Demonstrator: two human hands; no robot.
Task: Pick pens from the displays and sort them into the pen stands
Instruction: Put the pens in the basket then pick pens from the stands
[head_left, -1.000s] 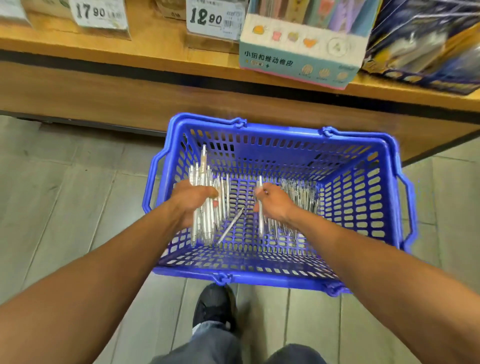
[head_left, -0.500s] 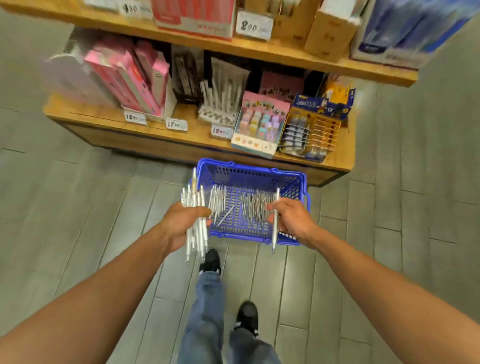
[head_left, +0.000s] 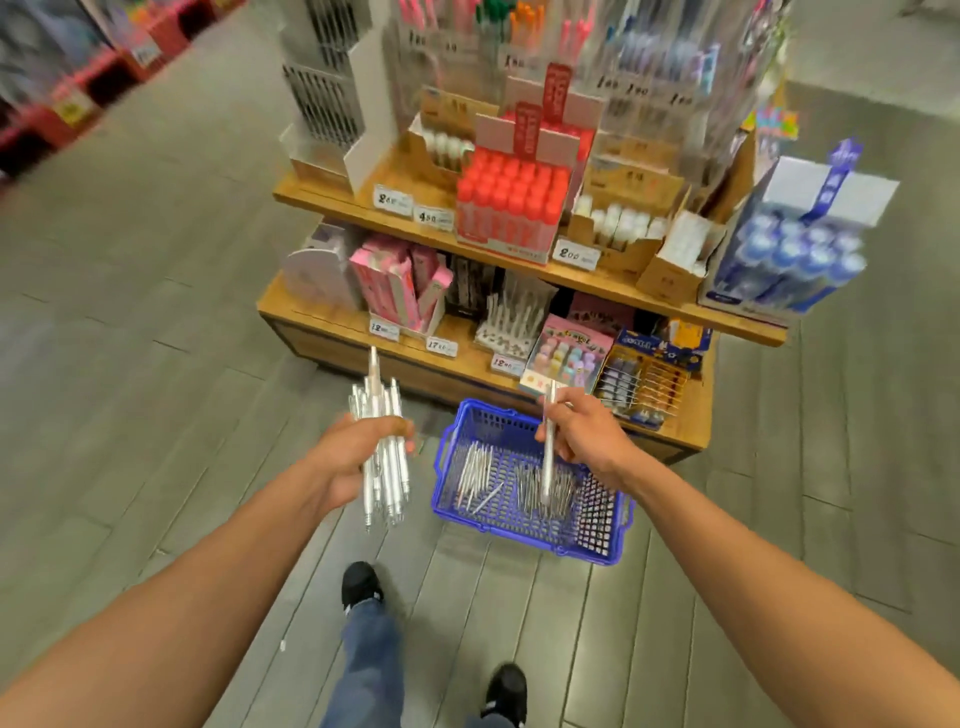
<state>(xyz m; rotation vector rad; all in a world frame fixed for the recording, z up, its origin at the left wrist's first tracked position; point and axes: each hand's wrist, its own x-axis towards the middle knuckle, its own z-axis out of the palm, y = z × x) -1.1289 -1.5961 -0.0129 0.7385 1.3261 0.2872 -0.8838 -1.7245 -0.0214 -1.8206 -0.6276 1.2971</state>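
Above the basket, raised hands grip pens.

Grey plank floor carries blue basket just beside wooden display stand; black shoes stand nearby.

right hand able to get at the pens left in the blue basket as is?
Probably not straight away: the right hand already holds a single pen, though nothing covers the loose pens in the open-topped blue basket below it.

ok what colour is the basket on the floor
Blue. The basket is perforated plastic, seen clearly in the head view, on the floor below the right hand.
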